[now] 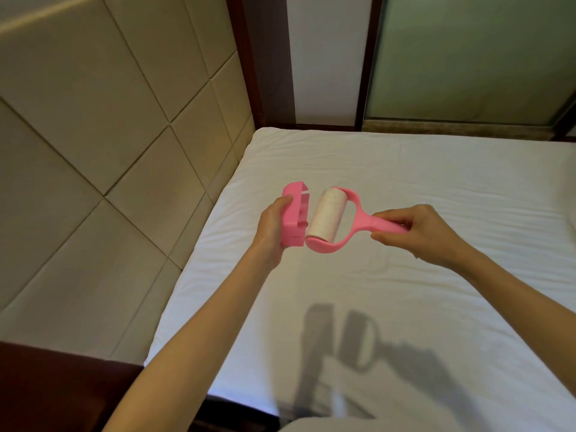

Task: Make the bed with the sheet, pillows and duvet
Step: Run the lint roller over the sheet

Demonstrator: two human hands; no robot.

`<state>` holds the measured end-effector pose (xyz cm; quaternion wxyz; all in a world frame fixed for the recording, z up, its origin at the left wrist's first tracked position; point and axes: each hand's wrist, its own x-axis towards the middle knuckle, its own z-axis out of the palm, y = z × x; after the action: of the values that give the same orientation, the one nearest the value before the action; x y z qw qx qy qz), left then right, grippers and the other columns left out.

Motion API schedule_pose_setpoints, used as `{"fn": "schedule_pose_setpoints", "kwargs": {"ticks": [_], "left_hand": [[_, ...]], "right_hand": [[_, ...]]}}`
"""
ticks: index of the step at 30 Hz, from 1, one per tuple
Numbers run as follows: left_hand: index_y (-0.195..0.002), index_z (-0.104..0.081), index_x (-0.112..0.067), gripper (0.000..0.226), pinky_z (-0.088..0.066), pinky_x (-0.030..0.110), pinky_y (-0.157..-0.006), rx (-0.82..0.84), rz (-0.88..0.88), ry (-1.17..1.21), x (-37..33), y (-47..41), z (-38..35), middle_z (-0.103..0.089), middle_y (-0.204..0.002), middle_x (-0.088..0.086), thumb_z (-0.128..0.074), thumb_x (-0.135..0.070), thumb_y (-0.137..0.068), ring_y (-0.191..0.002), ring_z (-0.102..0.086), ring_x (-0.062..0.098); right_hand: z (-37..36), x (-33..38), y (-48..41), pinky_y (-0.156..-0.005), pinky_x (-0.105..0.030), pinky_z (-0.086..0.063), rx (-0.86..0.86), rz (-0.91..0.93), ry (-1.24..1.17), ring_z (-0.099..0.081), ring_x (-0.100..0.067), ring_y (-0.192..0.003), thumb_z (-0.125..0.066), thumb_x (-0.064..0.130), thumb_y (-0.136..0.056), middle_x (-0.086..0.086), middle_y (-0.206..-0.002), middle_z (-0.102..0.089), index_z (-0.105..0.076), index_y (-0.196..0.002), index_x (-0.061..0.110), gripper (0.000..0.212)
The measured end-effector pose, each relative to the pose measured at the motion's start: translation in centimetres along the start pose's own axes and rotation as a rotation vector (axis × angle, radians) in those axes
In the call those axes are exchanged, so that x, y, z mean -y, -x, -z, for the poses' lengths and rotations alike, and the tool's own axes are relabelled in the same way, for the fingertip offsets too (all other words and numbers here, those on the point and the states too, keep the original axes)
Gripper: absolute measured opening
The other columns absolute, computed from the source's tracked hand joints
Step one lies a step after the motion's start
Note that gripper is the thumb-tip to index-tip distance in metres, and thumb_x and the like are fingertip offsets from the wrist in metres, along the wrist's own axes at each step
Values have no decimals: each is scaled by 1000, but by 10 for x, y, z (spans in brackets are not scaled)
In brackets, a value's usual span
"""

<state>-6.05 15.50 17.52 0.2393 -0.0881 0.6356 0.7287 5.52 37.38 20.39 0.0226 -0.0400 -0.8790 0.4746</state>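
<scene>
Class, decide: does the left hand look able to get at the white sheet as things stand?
Probably yes, but hampered: the left hand grips the pink cover; nothing lies between it and the sheet below.

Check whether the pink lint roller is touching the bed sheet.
Apart. The head view shows the right hand holding the lint roller above the sheet, its shadow falling separately, nearer the camera.

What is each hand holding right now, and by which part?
Left hand grips the pink cover by its outer side; right hand holds the lint roller by its handle end.
</scene>
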Motion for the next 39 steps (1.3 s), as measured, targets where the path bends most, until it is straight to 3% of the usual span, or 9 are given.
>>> {"fn": "schedule_pose_setpoints", "kwargs": {"ticks": [7,19,26,31,35,39], "left_hand": [[-124,-54,-11,39,-52,38,-73,5,-43,-67,-2,1,3,-66,-114,14,-51,-33,-93,-88,-65,28],[-123,-55,-12,38,-52,33,-65,-11,-38,-101,3,7,7,-66,-115,16,-51,-34,-92,-89,-66,29],[-124,-51,-13,35,-51,38,-75,-38,-119,-162,4,10,13,-65,-111,12,-51,-30,-94,-84,-66,25],[-124,-52,-10,39,-51,31,-64,-44,-143,-77,5,16,19,-65,-110,13,-55,-30,-91,-81,-65,23],[-122,-55,-9,57,-54,39,-77,-5,-139,-22,8,20,25,-68,-113,14,-58,-40,-75,-96,-68,31],[-121,-57,-9,53,-52,43,-85,26,-150,-14,9,22,29,-70,-110,12,-57,-40,-78,-100,-68,31]], "right_hand": [[-5,-3,3,-41,-9,-32,-11,14,-12,-45,-4,-43,-72,6,-81,7,-60,-64,-76,-97,16,19],[-14,-3,5,-42,-8,-32,-9,15,5,-47,-3,-43,-74,5,-79,19,-57,-64,-75,-96,16,20],[-19,3,5,-41,-8,-33,19,10,-3,-49,-3,-44,-74,6,-79,21,-57,-64,-75,-96,16,20],[-24,8,5,-41,-8,-33,46,7,-50,-49,-3,-43,-73,4,-79,18,-56,-64,-75,-96,16,21],[-25,12,3,-41,-8,-33,91,2,-77,-48,-2,-43,-73,5,-80,15,-57,-64,-75,-95,20,21],[-24,13,0,-39,-18,-35,109,0,-75,-43,-5,-42,-75,10,-79,5,-60,-65,-75,-93,26,21]]}}
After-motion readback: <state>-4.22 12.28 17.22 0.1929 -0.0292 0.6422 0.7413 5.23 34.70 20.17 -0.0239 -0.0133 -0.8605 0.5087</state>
